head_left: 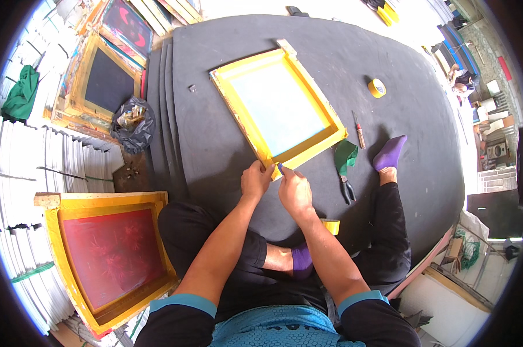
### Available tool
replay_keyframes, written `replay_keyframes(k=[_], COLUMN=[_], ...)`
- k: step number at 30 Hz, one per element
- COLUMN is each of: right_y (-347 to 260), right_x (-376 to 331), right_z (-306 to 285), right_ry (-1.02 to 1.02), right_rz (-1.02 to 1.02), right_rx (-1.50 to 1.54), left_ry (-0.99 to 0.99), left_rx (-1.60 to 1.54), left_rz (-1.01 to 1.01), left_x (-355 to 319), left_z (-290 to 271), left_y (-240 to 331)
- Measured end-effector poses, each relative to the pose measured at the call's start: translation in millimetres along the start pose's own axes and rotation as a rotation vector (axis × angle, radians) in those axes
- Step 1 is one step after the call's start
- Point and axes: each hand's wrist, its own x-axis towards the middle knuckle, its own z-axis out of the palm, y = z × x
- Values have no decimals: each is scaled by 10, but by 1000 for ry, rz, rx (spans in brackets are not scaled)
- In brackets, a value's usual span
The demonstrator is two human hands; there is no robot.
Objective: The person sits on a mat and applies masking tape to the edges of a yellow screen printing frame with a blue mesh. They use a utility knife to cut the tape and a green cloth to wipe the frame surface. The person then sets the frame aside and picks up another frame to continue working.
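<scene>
A screen printing frame (236,117) lies tilted on the dark mat, its wooden sides covered in yellow tape around a pale mesh (282,107). At its near corner my left hand (254,180) is closed, thumb and fingers pressing on the taped edge. Right beside it, my right hand (295,194) is closed around a small blue thing (280,167), whose tip meets the same corner; its kind is mostly hidden by the fingers. A yellow tape roll (331,226) sits by my right forearm, partly covered by it.
Right of the frame lie a red-handled pointed tool (360,134), a green cloth (346,155), black-handled pliers (347,191) and another tape roll (377,88). A red-meshed frame (56,231) leans at my left. Behind it are a black bag (135,134) and stacked frames (76,98).
</scene>
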Motion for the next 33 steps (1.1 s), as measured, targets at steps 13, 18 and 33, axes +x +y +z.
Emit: replay_keyframes(k=[13,18,33], right_y=[-155,-125,607], right_x=[223,226,-607], right_z=[-55,-26,-284], right_ry=[-196,23,177], right_rz=[137,116,111], right_rx=[-118,-41,143], left_ry=[23,-42,-115], left_rx=[-55,-28,572], left_rz=[17,-39,428], left_x=[-15,-5,-136], left_z=[27,-15,-59], left_y=[-30,-12,81])
